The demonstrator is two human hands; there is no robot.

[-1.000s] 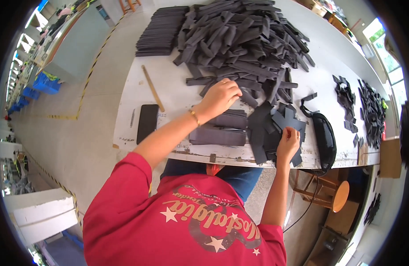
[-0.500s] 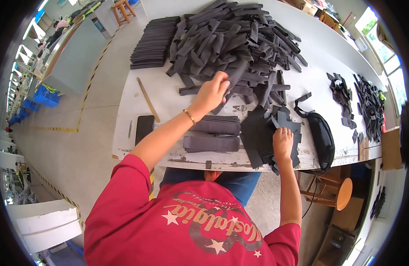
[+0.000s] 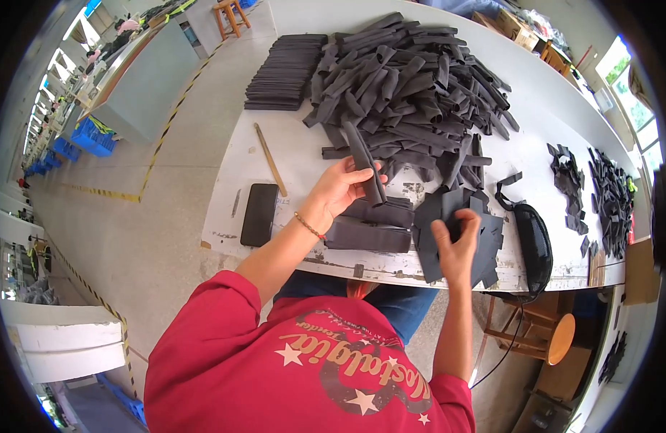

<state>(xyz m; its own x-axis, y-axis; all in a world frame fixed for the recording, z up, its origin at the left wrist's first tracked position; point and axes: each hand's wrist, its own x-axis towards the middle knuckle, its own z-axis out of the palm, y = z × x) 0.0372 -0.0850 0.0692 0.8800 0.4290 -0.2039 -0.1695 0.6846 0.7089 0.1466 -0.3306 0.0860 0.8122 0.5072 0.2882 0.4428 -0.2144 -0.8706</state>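
My left hand (image 3: 342, 186) is closed around a dark grey folded fabric strip (image 3: 363, 164), held tilted with its upper end toward the large heap. Below it lie neat stacks of similar strips (image 3: 369, 236). Over a pile of flat black cut pieces (image 3: 428, 249), my right hand (image 3: 457, 244) has its thumb and curled fingers apart. Dark material shows in that gap; whether the fingers touch the top pieces is unclear. Beyond both hands spreads a big loose heap of dark grey strips (image 3: 412, 86).
An orderly row of strips (image 3: 286, 72) lies at the far left of the white table (image 3: 228, 169). Nearer are a wooden stick (image 3: 270, 159) and a black phone (image 3: 259, 215). A black pouch-like item (image 3: 533, 245) sits at the right, before more dark scraps (image 3: 566, 187).
My left hand has come back from the heap toward me with the strip. My right thumb and fingers have spread apart above the black pieces. The whole view has shifted slightly.
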